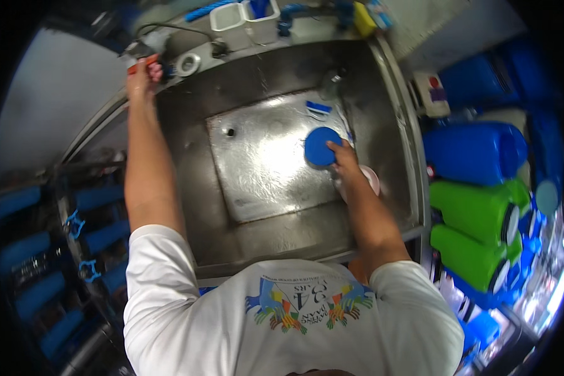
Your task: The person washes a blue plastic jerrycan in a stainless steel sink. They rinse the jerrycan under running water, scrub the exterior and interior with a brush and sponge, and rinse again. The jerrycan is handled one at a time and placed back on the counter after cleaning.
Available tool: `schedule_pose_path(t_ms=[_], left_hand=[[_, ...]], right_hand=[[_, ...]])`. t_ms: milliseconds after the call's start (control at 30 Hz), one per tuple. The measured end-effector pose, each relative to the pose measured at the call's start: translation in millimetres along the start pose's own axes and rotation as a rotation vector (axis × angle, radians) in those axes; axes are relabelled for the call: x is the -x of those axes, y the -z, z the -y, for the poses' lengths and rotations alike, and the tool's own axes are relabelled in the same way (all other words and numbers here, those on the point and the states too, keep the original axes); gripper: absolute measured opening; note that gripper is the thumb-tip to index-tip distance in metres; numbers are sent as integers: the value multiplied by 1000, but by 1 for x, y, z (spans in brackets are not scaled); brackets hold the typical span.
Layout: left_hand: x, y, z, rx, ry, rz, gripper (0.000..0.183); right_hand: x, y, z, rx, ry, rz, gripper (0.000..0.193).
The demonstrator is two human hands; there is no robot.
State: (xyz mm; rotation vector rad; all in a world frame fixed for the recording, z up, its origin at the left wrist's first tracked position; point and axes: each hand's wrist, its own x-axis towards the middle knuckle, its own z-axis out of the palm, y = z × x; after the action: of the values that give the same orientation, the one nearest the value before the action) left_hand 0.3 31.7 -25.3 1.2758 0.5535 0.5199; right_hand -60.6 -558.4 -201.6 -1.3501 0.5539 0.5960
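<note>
While the person leans over the deep stainless-steel sink (263,163), the left hand (141,74) reaches to the far left corner, its grip closed round a small red-orange handle (141,61), seemingly a tap lever, on the sink's rim. Just right of it sits a roll of grey tape (188,63), and farther right two white rectangular tubs (244,22) stand on the far ledge. On the sink floor a small dark drain hole (230,132) lies left of centre, well apart from both hands. Right of centre is the round blue plastic lid (321,146), flat against the wet steel; the right hand (344,156) lies against its right edge, fingertips pressing on it rather than wrapped round it, so that grip is apart and merely touching. A pale pink round dish (371,178) shows just beyond the right wrist. To my eye the lid wants steady fingertip pressure so it doesn't skate on the slick metal, while the left hand works the handle gently. At the far right stand a blue plastic jerrycan (476,150) and green plastic jerrycans (476,232).
</note>
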Motion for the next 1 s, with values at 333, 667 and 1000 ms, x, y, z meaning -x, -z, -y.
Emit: schedule_pose_path(t_ms=[333,667,1000], left_hand=[[32,-16,-18,-7,41,-178,25],[16,0,-12,88,93,-174,32],[142,-198,45,-312,-246,109,48]], right_hand=[[-49,17,-12,-34,-144,61,33],[-63,15,-32,-153,-85,16,47],[-45,16,-11,-104,-86,83,44]])
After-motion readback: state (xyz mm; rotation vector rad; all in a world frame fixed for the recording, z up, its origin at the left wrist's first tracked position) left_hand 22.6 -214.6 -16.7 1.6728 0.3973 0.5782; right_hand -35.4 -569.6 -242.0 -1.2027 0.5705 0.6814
